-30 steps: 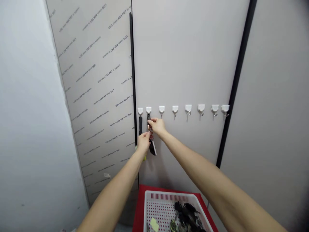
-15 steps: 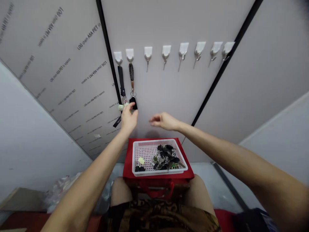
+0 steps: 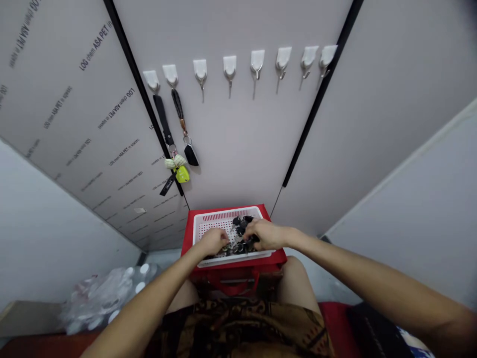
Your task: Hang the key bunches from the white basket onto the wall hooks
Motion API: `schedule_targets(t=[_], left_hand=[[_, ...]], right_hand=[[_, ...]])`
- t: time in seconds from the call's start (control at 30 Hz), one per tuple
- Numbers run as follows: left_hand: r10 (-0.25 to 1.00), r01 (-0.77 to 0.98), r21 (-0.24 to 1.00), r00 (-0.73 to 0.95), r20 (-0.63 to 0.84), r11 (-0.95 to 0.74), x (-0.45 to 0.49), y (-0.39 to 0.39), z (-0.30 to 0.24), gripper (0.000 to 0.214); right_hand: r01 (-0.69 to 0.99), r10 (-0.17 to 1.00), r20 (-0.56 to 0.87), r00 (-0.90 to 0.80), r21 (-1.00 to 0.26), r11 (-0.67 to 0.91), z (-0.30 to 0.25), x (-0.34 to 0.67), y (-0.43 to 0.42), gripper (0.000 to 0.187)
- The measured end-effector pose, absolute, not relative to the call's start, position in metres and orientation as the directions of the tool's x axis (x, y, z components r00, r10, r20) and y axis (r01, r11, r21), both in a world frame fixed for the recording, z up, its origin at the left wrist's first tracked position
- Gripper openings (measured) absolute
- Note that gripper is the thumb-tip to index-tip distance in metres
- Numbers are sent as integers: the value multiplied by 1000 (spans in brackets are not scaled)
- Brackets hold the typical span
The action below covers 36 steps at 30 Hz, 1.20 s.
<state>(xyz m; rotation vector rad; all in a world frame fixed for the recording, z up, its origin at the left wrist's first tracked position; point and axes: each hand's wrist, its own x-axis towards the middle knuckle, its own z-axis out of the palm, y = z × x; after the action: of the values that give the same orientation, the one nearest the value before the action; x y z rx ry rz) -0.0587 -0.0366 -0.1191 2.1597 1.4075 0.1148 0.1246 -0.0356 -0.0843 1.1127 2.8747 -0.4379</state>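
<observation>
Both hands are down in a white plastic basket [image 3: 214,216] with perforated sides. A heap of keys [image 3: 238,232], mostly with black heads or fobs, lies in its right half. My left hand [image 3: 215,240] is closed at the heap's left edge, fingertips pinched among the keys; what it grips is too small to make out. My right hand [image 3: 266,233] has its fingers curled down into the right side of the heap, and what lies under them is hidden. A black strap [image 3: 163,119] with a yellow-green key fob [image 3: 182,174] and a braided strap [image 3: 178,104] with a black fob [image 3: 191,155] hang on the wall.
Several white adhesive hooks [image 3: 230,65] run in a row across the grey panel. The basket rests on a red bag [image 3: 188,233] before my knees. Bottles in clear plastic [image 3: 100,298] lie at the lower left. A black box [image 3: 372,323] sits at the lower right.
My left hand has left the hanging fobs and come down into the basket. My right hand has lowered from beside the wall onto the keys. The view has shifted, and both straps hang free.
</observation>
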Motion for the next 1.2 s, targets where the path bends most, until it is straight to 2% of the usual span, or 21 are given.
schedule_targets(t=[0.07, 0.17, 0.27, 0.4, 0.47, 0.57, 0.63, 0.7, 0.8, 0.93, 1.03, 1.1, 1.2], left_hand=[[839, 796, 540, 472, -270, -274, -64, -37, -118, 20], [803, 759, 583, 524, -284, -289, -66, -40, -118, 23], [840, 754, 622, 466, -280, -211, -69, -37, -112, 19], [892, 611, 790, 385, -235, -55, -81, -28, -90, 15], [894, 486, 874, 389, -220, 4, -86, -25, -78, 14], [888, 355, 934, 412, -205, 51, -87, -24, -62, 13], [895, 315, 948, 408, -177, 44, -86, -25, -54, 11], [909, 283, 958, 389, -148, 35, -85, -24, -46, 9], [933, 239, 970, 337, -128, 47, -89, -21, -36, 6], [971, 86, 994, 223, -90, 72, -97, -16, -27, 8], [987, -71, 994, 144, -67, 77, -98, -17, -29, 18], [970, -106, 985, 217, -107, 133, -95, -21, -35, 24], [907, -89, 978, 399, -137, 187, -89, -31, -48, 29]], right_hand=[[645, 637, -127, -761, -266, 717, -93, 121, -38, 32], [676, 682, -79, -727, -255, 691, -103, 114, -36, 23], [697, 711, -72, -699, -290, 656, -104, 110, -29, 16], [716, 729, -147, -668, -391, 578, -93, 111, -25, 13], [698, 752, -123, -648, -491, 522, -87, 108, -26, 15], [564, 765, 45, -643, -648, 512, -82, 96, -28, 32], [484, 739, 85, -668, -705, 519, -83, 86, -30, 32], [465, 739, 53, -672, -746, 476, -85, 76, -31, 22], [414, 784, 22, -620, -840, 350, -85, 69, -31, 24], [212, 828, -23, -561, -970, 116, -72, 66, -29, 24], [-4, 873, -27, -488, -999, -34, -56, 62, -27, 24], [-140, 891, -9, -454, -987, -81, -46, 60, -26, 22], [-258, 913, -6, -408, -959, -122, -36, 58, -23, 19]])
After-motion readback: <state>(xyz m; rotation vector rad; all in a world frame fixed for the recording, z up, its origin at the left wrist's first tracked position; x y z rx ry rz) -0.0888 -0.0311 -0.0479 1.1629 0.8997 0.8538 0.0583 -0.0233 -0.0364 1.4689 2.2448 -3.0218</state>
